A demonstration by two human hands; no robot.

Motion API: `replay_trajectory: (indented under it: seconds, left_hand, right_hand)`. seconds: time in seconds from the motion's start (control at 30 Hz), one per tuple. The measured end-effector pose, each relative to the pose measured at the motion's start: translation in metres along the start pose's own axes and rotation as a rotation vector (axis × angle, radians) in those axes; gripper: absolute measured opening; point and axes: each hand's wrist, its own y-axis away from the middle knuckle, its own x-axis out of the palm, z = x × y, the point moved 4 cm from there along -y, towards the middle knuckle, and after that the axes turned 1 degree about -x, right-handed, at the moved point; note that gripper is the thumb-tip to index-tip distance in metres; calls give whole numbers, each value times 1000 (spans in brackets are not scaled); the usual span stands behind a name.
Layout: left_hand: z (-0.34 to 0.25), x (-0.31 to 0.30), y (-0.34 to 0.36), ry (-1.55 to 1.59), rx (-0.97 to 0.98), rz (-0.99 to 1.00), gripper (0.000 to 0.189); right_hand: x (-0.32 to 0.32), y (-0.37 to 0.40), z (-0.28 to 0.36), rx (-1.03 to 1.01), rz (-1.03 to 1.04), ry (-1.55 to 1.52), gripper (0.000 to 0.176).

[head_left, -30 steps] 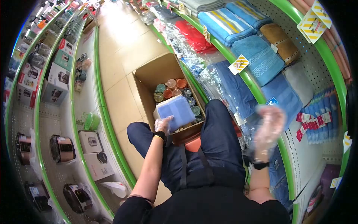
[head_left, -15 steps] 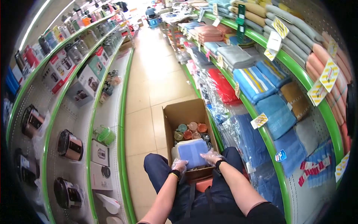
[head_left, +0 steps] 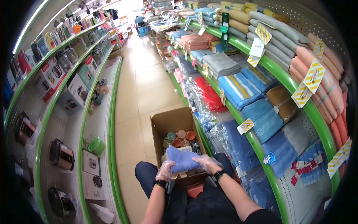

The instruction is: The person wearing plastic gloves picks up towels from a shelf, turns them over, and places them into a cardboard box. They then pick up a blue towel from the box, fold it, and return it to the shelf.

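A folded blue-violet towel point(head_left: 181, 159) is held between my two hands, above the near part of an open cardboard box point(head_left: 172, 121). My left hand point(head_left: 165, 170), in a clear plastic glove, grips the towel's left edge. At its right edge, my right hand point(head_left: 207, 163), gloved the same way, closes on the cloth. Inside the box, beyond the towel, stand several cups or jars point(head_left: 181, 139) with pinkish, orange and greenish tops. The towel and my hands hide the near part of the box's contents.
On the right, green-edged shelves hold stacked folded towels point(head_left: 240, 91), price tags and plastic-wrapped blue packs point(head_left: 242, 140). Left shelves carry rice cookers point(head_left: 61, 154), boxed appliances point(head_left: 90, 173) and a green basket point(head_left: 97, 145). A tiled aisle point(head_left: 143, 89) runs ahead; a person point(head_left: 140, 21) sits far off.
My hands have lifted the blue-violet towel up from inside the box, and it is now tilted and bent. The view has shifted, turning slightly to the right.
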Motion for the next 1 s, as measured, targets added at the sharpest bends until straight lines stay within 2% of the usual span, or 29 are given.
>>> replay_trajectory:
  seconds: [0.03,0.07,0.1,0.17,0.2,0.23,0.3,0.37,0.43,0.47,0.5,0.53,0.57,0.6,0.63,0.67,0.7,0.73,0.77,0.8,0.87,0.93,0.97,1.0]
  left_hand:
    - [-20,-12,-3,77,49,-14,24]
    - [-31,-15,-3,467,-103,-59,19]
    - [-49,-16,-6,466,-102,-63,19]
    - [-58,2,2,1487,-1005,-138,24]
    - [-65,1,8,1476,-1004,-116,34]
    - [-75,2,7,1477,-1003,-115,34]
    - [-102,5,-1,1552,-929,-119,41]
    - [-116,1,-4,1507,-962,-86,43]
    - [-105,4,0,1255,-1002,8,36]
    - [-104,-3,1,1103,-937,-102,29]
    - [-103,-5,-2,964,-857,-169,25]
    - [-88,10,-4,1114,-941,-147,27]
    - [-87,22,-13,1186,-894,-136,33]
    - [-84,33,-25,1262,-852,-135,39]
    - [-41,47,-12,1161,-820,-97,46]
    - [-52,39,-10,904,-811,56,43]
    - [-36,49,0,747,-790,-38,35]
    - [-27,61,4,917,-1009,-52,32]
    - [14,78,21,874,-1065,-52,30]
    - [32,84,32,826,-1027,21,28]
    - [28,89,30,859,-1055,4,26]
    - [35,88,33,886,-1101,-12,27]
    - [49,95,35,1008,-1116,-4,29]
    - [63,104,37,1135,-1123,5,32]
  right_hand:
    - [2,14,-2,-532,-80,177,42]
    - [1,10,-11,-79,66,-649,40]
    - [6,23,-3,433,219,-1446,39]
    - [-10,46,22,431,296,-1522,42]
    - [-12,54,23,422,247,-1622,43]
    - [-13,61,20,411,195,-1723,43]
    - [-14,73,4,424,101,-1717,44]
    - [-25,81,6,408,-16,-1653,46]
    - [-49,83,33,306,67,-1501,39]
    - [-59,85,43,273,40,-1465,32]
    - [-80,94,64,-39,9,-1301,28]
    - [-99,107,80,-311,-42,-1092,27]
    - [-108,118,65,-624,-227,-310,29]
    - [-118,134,69,-563,-297,-258,30]
    - [-132,146,78,-471,-251,-145,31]
    - [-150,169,93,-460,-320,-182,31]
    - [-166,187,105,-471,-380,-209,30]
    - [-179,197,108,-451,-419,-178,30]
    - [-187,211,89,-73,-575,-564,29]
    - [-186,232,77,318,-698,-952,28]
    - [-221,262,99,209,-850,-1115,26]
    - [-242,286,114,-243,-979,-942,25]
    - [-248,286,106,-249,-964,-949,25]
    - [-254,286,81,-157,-1061,-1107,24]
